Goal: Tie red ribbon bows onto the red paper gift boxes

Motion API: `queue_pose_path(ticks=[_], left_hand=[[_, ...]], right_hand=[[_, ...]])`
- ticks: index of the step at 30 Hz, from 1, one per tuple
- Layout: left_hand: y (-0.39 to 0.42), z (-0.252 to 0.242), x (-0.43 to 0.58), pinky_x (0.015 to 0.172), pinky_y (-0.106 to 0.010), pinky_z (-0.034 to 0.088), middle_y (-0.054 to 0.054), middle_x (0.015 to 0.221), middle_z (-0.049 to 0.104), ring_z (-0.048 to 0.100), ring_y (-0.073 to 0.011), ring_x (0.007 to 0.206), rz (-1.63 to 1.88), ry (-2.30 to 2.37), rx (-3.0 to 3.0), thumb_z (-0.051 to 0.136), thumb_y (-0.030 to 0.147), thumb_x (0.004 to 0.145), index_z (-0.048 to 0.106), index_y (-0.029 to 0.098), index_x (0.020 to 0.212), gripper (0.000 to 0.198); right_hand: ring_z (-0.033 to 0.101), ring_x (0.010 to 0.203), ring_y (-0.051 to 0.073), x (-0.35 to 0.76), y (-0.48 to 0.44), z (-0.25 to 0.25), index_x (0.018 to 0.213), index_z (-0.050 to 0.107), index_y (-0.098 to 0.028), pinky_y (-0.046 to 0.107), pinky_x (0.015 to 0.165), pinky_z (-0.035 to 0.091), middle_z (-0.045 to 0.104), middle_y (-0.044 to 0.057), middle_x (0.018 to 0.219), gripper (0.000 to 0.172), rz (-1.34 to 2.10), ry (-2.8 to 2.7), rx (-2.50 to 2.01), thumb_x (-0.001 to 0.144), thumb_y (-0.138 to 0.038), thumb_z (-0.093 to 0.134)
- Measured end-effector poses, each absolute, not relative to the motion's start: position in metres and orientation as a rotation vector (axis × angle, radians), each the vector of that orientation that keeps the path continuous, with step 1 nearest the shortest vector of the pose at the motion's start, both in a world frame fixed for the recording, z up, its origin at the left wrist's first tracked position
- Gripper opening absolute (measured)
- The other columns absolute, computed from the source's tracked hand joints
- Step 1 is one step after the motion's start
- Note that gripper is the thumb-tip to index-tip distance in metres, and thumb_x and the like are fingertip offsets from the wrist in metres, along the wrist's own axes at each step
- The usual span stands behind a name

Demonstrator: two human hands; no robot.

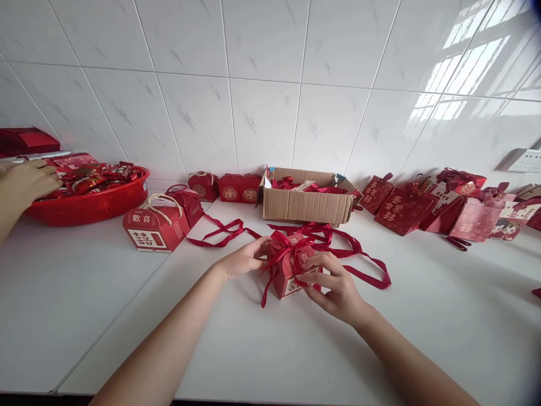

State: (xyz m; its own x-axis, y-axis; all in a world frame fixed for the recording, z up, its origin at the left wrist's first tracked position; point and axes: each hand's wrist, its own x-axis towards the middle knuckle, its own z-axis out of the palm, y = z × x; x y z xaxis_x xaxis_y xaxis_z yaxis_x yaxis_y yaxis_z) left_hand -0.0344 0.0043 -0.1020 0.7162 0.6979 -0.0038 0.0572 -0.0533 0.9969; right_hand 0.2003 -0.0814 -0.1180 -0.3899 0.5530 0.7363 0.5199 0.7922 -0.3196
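A small red gift box [287, 286] with gold lettering stands upright on the white table, a red ribbon bow [292, 242] tied on its top. My left hand [249, 257] is at the box's left side, its fingers curled against the ribbon and box edge. On the right side, my right hand [332, 282] has its fingertips pinched on a ribbon end at the front of the box. A long loose red ribbon [376, 280] trails over the table behind and right of the box.
An open cardboard box [306, 206] with ribbons stands behind. Left are a red box with rope handle [154, 231] and a red basin [84, 211] of sweets, where another person's hand [29, 183] reaches. Several red bags [401, 211] lie right, near the tiled wall [264, 124].
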Motion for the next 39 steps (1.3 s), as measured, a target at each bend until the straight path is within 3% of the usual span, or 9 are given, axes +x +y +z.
queue_pose_path(ticks=[2,7,12,17,20,24,29,36,39], left_hand=[[0.004,-0.103,-0.03,0.089,-0.033,0.043,-0.008,0.116,0.057,0.049,-0.0241,0.114,0.688,0.742,1.542,0.067,0.024,0.07,0.056,0.024,0.113,0.045],[0.005,-0.108,-0.019,0.072,-0.028,0.041,-0.001,0.081,0.058,0.054,-0.0183,0.08,0.926,1.106,1.535,0.064,0.042,0.072,0.059,0.02,0.081,0.025],[0.002,-0.105,-0.013,0.074,-0.029,0.04,-0.004,0.087,0.062,0.053,-0.0208,0.086,0.914,1.052,1.499,0.05,0.052,0.08,0.062,0.02,0.076,0.034],[-0.004,-0.097,-0.011,0.066,-0.027,0.038,0.002,0.067,0.053,0.05,-0.0153,0.068,0.968,1.074,1.558,0.06,0.047,0.076,0.051,0.019,0.065,0.031],[-0.007,-0.093,-0.011,0.061,-0.025,0.038,0.004,0.064,0.048,0.046,-0.0119,0.061,1.206,1.07,1.686,0.064,0.04,0.075,0.048,0.02,0.067,0.027],[-0.014,-0.091,-0.006,0.067,-0.026,0.045,0.001,0.072,0.058,0.054,-0.013,0.068,1.567,0.926,2.104,0.065,0.025,0.077,0.054,0.02,0.071,0.013],[-0.025,-0.097,0.005,0.08,-0.033,0.05,-0.002,0.082,0.068,0.06,-0.0175,0.088,1.464,0.45,2.656,0.06,0.006,0.076,0.063,0.021,0.078,0.015],[-0.03,-0.108,0.012,0.075,-0.034,0.052,-0.003,0.082,0.067,0.059,-0.0192,0.085,1.362,0.435,2.75,0.07,0.02,0.074,0.067,0.021,0.079,0.005],[-0.03,-0.107,0.011,0.078,-0.036,0.051,-0.004,0.085,0.067,0.058,-0.0198,0.087,1.347,0.408,2.699,0.068,0.024,0.076,0.065,0.021,0.089,0.014]], right_hand=[[0.059,0.092,0.023,0.199,-0.08,-0.121,0.096,0.069,-0.03,0.042,0.075,0.052,0.06,0.007,0.1,0.022,0.015,-2.022,-0.83,0.081,-0.017,0.059],[0.057,0.101,0.024,0.198,-0.075,-0.123,0.099,0.07,-0.029,0.042,0.078,0.053,0.057,0.009,0.107,0.024,-0.026,-1.981,-0.922,0.084,-0.017,0.057],[0.056,0.103,0.025,0.198,-0.074,-0.121,0.102,0.07,-0.029,0.043,0.08,0.053,0.057,0.01,0.11,0.024,-0.009,-1.985,-0.95,0.085,-0.018,0.057],[0.056,0.104,0.025,0.198,-0.075,-0.122,0.102,0.07,-0.03,0.044,0.081,0.054,0.058,0.009,0.11,0.025,0.002,-1.98,-0.95,0.084,-0.018,0.057],[0.056,0.105,0.025,0.199,-0.074,-0.122,0.101,0.071,-0.027,0.043,0.082,0.055,0.058,0.01,0.111,0.024,0.009,-1.969,-0.953,0.084,-0.018,0.057],[0.057,0.106,0.025,0.202,-0.071,-0.124,0.1,0.071,-0.027,0.042,0.083,0.055,0.058,0.01,0.112,0.023,0.044,-1.934,-0.928,0.085,-0.018,0.056],[0.055,0.111,0.025,0.208,-0.065,-0.128,0.101,0.071,-0.026,0.042,0.089,0.054,0.057,0.01,0.114,0.025,0.101,-1.911,-0.874,0.084,-0.016,0.057],[0.053,0.114,0.026,0.21,-0.064,-0.131,0.101,0.071,-0.028,0.044,0.089,0.053,0.054,0.009,0.117,0.026,0.156,-1.915,-0.861,0.083,-0.015,0.058],[0.053,0.114,0.026,0.21,-0.063,-0.131,0.1,0.071,-0.028,0.044,0.089,0.052,0.054,0.009,0.117,0.025,0.163,-1.914,-0.854,0.082,-0.015,0.059]])
